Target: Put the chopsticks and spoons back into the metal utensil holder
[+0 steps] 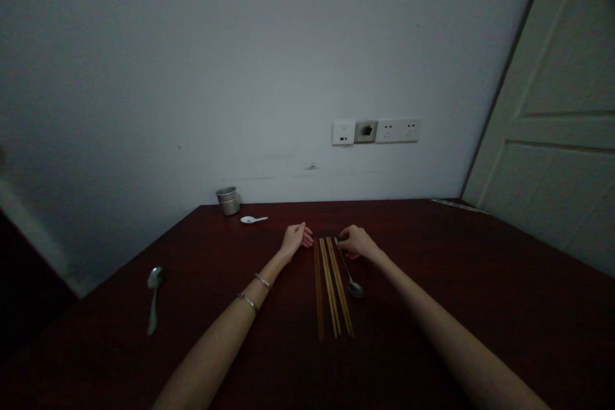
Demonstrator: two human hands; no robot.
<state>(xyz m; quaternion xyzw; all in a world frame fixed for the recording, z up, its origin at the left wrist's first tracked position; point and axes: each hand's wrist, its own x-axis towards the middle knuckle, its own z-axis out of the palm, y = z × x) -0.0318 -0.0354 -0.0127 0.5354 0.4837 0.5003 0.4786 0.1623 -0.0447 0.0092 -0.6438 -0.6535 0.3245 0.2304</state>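
Several wooden chopsticks (329, 288) lie lengthwise in a row on the dark red table, one reddish-brown and the others yellowish. Just left of their far ends rests my left hand (296, 241), its fingers loosely apart and holding nothing. On the other side, my right hand (358, 243) has thumb and forefinger closed at the handle end of a long-handled metal spoon (355, 289). This spoon lies slanted beside the rightmost chopsticks, its bowl toward me.
A second metal spoon (152, 301) lies at the left of the table (230, 359). Toward the back left are a metal cup (228, 201) and a white soup spoon (253, 220). The wall behind carries sockets (398, 131); a pale door (557, 109) stands at right.
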